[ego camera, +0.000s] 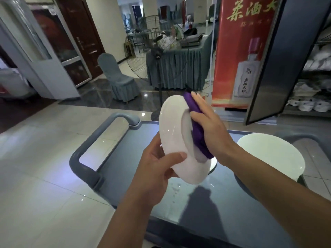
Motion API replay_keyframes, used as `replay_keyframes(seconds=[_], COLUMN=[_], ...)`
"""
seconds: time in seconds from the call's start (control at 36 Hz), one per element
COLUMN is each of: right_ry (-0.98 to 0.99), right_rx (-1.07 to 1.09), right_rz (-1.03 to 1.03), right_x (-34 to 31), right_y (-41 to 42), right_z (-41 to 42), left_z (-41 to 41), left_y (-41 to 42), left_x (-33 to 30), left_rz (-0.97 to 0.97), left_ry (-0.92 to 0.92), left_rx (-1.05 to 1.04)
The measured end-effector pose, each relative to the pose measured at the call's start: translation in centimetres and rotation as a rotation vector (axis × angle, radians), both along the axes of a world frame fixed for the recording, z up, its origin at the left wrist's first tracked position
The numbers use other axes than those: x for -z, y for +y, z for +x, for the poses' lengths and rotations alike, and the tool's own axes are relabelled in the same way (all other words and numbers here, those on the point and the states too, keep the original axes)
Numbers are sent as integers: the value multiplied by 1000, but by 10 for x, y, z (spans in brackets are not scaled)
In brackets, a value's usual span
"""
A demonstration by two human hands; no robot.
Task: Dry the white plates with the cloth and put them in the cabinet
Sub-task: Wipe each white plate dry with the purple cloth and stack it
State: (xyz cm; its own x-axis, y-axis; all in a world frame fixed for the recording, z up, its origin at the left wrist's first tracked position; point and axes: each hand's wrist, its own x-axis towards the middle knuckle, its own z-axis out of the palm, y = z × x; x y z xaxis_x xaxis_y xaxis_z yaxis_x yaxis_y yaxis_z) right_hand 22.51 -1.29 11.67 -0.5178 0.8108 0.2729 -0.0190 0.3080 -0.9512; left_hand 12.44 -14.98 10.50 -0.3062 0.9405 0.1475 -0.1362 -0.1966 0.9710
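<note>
The left hand grips the lower edge of a white plate, thumb laid across the rim and fingers curled behind it. The plate is glossy, plain white, oval in this tilted view, with a broad flat rim and a shallow sunken centre; it is held up on edge above a grey cart, not touching it. Against the plate's inner face lies a purple cloth, bunched into a long fold that runs from the upper rim down to the lower right. The right hand presses the cloth onto the plate, fingers mostly straight over the fabric and the thumb hooked around it, so the cloth is pinned between palm and plate.

The cart has a rounded loop handle at its left and a dark flat top with a few water drops below the plate. To the right on the cart sits a white stack of plates; only its top one shows clearly, so the count within it cannot be told.

Farthest right stands the cabinet, its dark door swung open. Its wire shelves hold stacks of white dishes, too blurred to count.
</note>
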Motion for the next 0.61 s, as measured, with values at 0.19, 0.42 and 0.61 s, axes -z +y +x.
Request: replay_keyframes(seconds=[0.19, 0.42, 0.61], right_ry=[-312, -676, -835], right_rx=[-291, -289, -285], right_rz=[665, 720, 656], right_x=[-4, -2, 16], right_y=[-22, -31, -41], right_z=[1, 13, 22], left_z=[-6, 9, 13], left_y=[-8, -8, 1], left_x=[7, 22, 44], left_rz=[-43, -19, -78], left_ry=[-299, -689, -785], left_rx=[83, 248, 281])
